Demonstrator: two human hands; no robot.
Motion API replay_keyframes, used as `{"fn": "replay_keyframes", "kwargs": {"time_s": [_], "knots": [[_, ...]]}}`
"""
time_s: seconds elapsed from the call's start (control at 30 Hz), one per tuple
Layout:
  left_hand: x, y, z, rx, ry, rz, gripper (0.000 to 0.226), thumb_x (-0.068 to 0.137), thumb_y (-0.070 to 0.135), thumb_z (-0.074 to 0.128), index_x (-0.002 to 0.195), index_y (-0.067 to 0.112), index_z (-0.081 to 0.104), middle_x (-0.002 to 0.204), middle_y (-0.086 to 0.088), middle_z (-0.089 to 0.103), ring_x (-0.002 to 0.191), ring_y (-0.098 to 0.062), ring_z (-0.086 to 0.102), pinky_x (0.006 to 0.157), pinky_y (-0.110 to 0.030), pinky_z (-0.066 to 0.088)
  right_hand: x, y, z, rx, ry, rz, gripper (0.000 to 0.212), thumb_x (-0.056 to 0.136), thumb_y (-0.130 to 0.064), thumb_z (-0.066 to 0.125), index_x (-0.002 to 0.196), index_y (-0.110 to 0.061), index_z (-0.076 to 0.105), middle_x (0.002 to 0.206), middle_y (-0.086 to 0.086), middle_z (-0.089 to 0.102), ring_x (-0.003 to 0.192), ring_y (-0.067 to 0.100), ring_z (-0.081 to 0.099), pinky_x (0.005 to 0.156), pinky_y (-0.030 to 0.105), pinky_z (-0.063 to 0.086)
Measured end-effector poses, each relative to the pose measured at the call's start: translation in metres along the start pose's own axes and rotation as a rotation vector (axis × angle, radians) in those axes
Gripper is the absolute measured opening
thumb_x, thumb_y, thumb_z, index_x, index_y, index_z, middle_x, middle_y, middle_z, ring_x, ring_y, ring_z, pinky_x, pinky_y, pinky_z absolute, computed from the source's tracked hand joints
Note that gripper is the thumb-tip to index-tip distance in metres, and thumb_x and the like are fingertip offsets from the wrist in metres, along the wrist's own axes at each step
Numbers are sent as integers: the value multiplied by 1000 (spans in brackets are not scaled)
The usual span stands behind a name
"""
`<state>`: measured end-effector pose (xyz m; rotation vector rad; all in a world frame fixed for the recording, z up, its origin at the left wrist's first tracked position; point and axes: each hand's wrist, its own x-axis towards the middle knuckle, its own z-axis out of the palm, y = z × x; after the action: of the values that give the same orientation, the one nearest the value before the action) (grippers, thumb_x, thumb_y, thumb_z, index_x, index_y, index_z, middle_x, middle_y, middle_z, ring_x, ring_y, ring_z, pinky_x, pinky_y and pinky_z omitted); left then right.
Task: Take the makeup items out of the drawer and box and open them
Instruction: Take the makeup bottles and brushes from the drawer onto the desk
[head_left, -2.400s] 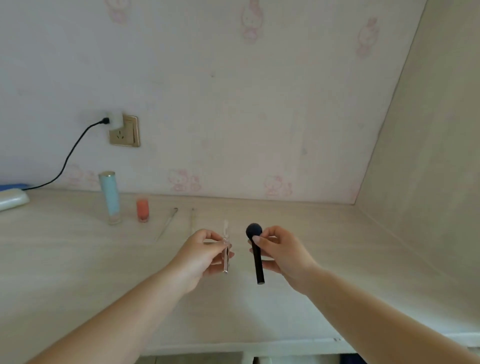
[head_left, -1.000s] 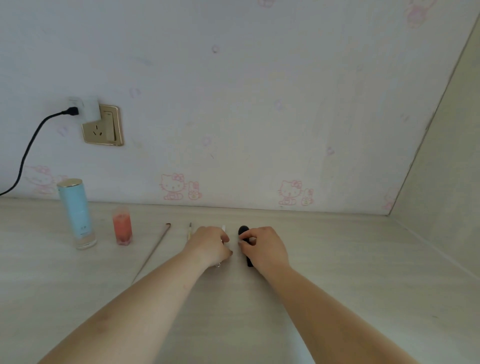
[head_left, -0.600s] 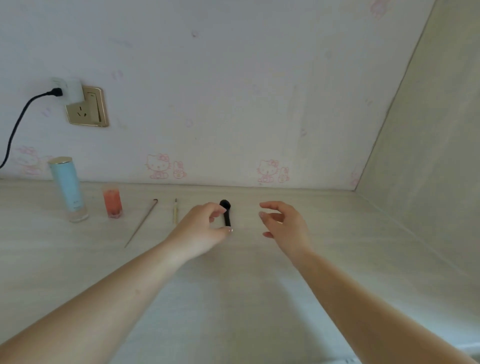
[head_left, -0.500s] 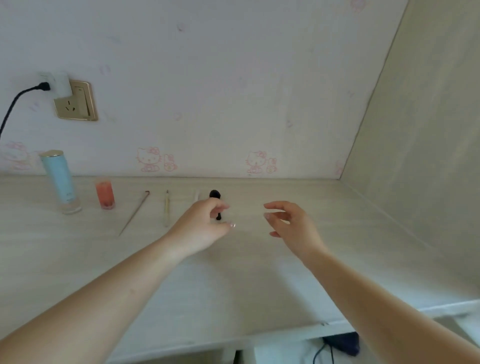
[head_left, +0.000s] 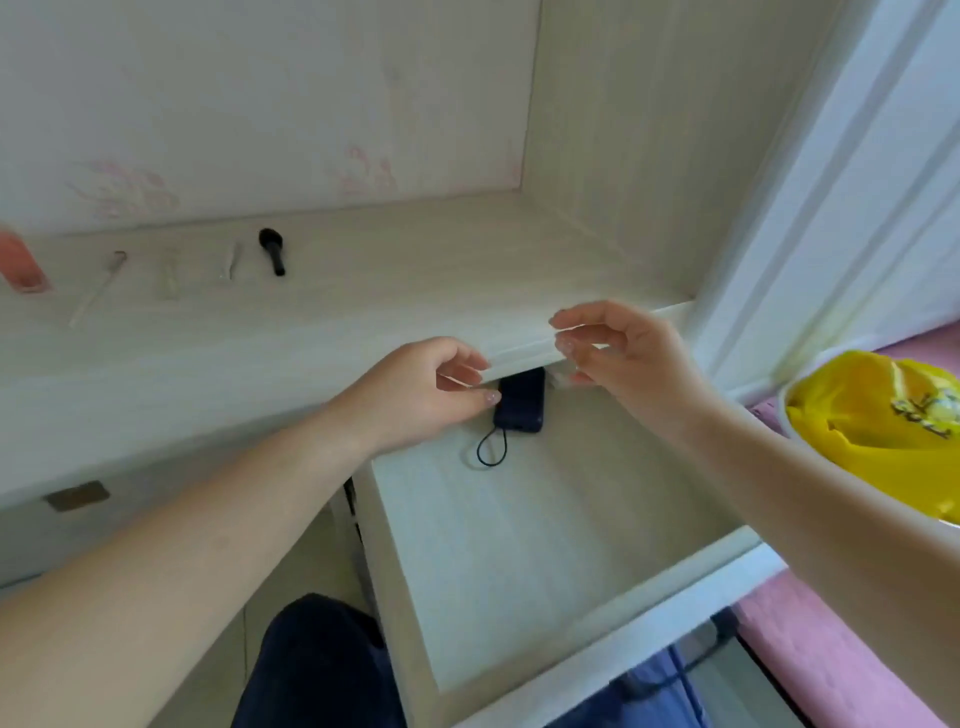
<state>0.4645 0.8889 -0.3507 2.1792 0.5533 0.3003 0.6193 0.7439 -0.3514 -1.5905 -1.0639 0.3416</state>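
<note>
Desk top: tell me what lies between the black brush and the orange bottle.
In the head view, three slim pale sticks lie between the black brush and orange bottle, spaced apart; blur hides details.

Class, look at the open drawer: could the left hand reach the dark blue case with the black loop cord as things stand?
Probably yes. The left hand hovers empty beside the dark blue case at the back of the open drawer, nothing between them. The desktop edge overhangs the case's far end.

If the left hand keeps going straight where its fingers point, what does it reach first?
Probably the dark case at the back of the open drawer; the left hand points right at it, though depth is unclear.
</note>
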Motion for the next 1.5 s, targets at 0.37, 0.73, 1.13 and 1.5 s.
{"fn": "replay_keyframes", "kwargs": {"time_s": [0.37, 0.73, 1.13, 1.5], "knots": [[-59, 26, 98, 44, -392, 69, 44, 80, 44, 66, 122, 39, 51, 124, 21, 55, 110, 12, 51, 90, -11, 45, -143, 50, -63, -369, -77, -24, 22, 79, -39, 65, 98, -48, 62, 116, -22, 56, 106, 1, 59, 88, 20, 49], [-78, 8, 136, 173, -668, 147, 69, 85, 42, 62, 138, 56, 20, 142, 28, 30, 128, 11, 29, 108, -17, 25, -182, 92, -56, -929, -175, -211, 56, 86, -67, 39, 133, -36, 46, 137, -11, 49, 134, 11, 35, 114, 46, 15], [-57, -5, 128, 197, -549, 189, 55, 89, 36, 56, 137, 50, 32, 133, 22, 44, 119, 8, 41, 97, -7, 31, -146, 100, -50, -936, -184, -224, 55, 86, -68, 35, 129, -37, 50, 138, -13, 48, 135, 13, 36, 113, 39, 10], [-24, -24, 105, 461, -353, 292, 60, 87, 43, 54, 141, 47, 27, 140, 20, 38, 130, -2, 31, 108, -21, 26, -96, 109, -34, -955, -223, -182, 66, 82, -76, 23, 130, -39, 49, 140, -13, 47, 136, 13, 34, 113, 41, 12]]}}
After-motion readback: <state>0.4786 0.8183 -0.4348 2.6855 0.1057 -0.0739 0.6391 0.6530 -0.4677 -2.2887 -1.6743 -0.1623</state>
